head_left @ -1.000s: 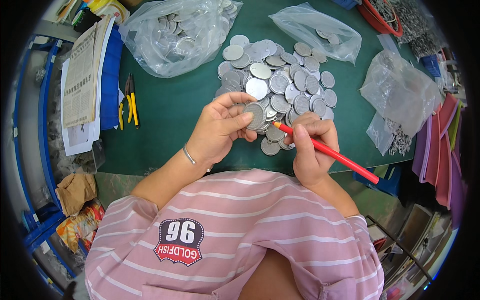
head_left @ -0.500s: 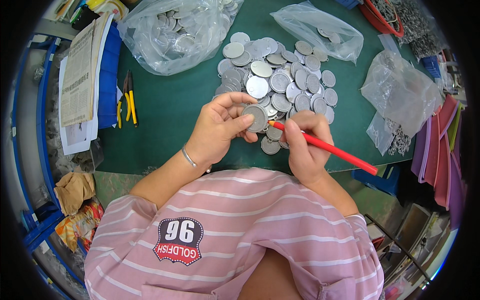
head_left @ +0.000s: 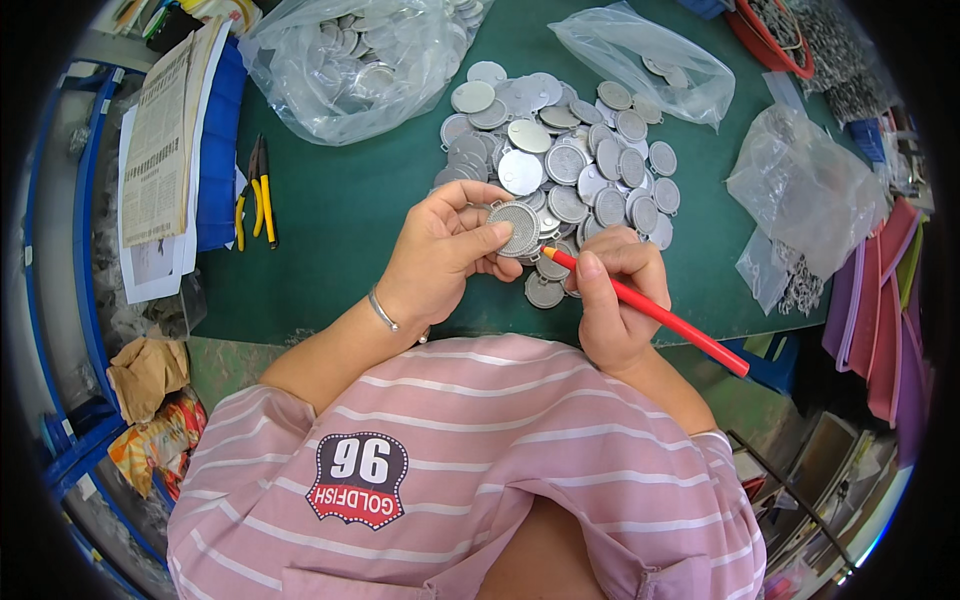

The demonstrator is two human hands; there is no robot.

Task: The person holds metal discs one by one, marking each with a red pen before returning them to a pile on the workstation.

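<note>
Between thumb and fingers, my left hand [head_left: 448, 240] pinches a round grey metal disc [head_left: 517, 228] with a beaded rim and small loops at its edge. My right hand [head_left: 622, 290] grips a red pencil [head_left: 680, 326], whose tip lies close to the disc's lower right edge; whether it touches I cannot tell. Just beyond both hands spreads a loose pile of similar metal discs [head_left: 566, 163], some showing a ringed face and others a smooth one. Part of the pile is hidden behind my fingers.
On the green table [head_left: 330, 230] lie yellow-handled pliers [head_left: 262, 195] at the left, beside papers [head_left: 165, 150] on a blue tray. A clear bag of discs [head_left: 355, 75] is at the far left. Another plastic bag [head_left: 650, 65] lies at the back, and one with chains [head_left: 800, 190] at the right.
The pencil's back end has dropped slightly down and left, its tip staying beside the disc's edge. The disc has shifted a little; both hands keep their grip.
</note>
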